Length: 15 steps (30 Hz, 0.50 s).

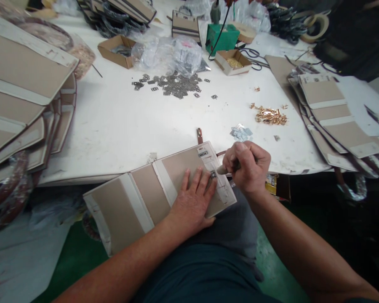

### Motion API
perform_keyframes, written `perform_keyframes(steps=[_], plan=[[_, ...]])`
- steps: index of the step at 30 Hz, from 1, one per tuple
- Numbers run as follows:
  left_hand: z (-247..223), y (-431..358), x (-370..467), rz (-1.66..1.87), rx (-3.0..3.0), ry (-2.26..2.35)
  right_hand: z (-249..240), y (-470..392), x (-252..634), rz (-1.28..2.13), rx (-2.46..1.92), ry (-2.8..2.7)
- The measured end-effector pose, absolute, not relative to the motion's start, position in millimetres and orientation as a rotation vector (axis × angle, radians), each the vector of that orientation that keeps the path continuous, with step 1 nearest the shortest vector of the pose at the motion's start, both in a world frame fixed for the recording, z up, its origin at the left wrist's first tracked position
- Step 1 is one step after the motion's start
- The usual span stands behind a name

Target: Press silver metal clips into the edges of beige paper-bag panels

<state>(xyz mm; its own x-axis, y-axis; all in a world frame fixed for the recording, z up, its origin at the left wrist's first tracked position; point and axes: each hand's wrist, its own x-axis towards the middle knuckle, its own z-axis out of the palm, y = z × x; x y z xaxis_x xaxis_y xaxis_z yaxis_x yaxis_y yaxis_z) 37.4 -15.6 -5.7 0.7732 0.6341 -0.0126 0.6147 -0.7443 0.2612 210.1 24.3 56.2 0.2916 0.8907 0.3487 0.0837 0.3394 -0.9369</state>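
A long beige panel (180, 162) with white strips lies aslant over my lap and the table's front edge. My left hand (191, 202) rests flat on it, fingers spread, near its right end. Just beyond those fingertips is a small metal plate (212, 174) on the panel's white end strip. A second metal plate (202, 152) sits farther up that strip. My right hand (249, 164) is closed around a tool with a rounded grey end (221, 170), which points at the nearer plate; the fist hides the rest. A brown strap (199, 135) with a gold-coloured clasp sticks out past the panel.
Dark metal plates (178, 86), gold-coloured fasteners (271, 115) and silvery plates (241, 132) lie in loose piles on the white table (113, 113). Similar panels are stacked at left (15, 63) and right (326, 94). Behind stand a green box (221, 38) and a small carton (227, 65).
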Motion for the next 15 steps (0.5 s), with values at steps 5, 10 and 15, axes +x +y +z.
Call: perform_keyframes(steps=[5, 10, 15], plan=[[-4, -16, 36, 0.114, 2.709, 0.978, 66, 22, 203, 0.711, -1.052, -1.186], [-3, -15, 35, 0.114, 2.699, 0.963, 55, 19, 198, 0.697, -1.175, -1.295], [-4, -15, 35, 0.105, 2.700, 0.962, 65, 22, 199, 0.685, -1.053, -1.227]])
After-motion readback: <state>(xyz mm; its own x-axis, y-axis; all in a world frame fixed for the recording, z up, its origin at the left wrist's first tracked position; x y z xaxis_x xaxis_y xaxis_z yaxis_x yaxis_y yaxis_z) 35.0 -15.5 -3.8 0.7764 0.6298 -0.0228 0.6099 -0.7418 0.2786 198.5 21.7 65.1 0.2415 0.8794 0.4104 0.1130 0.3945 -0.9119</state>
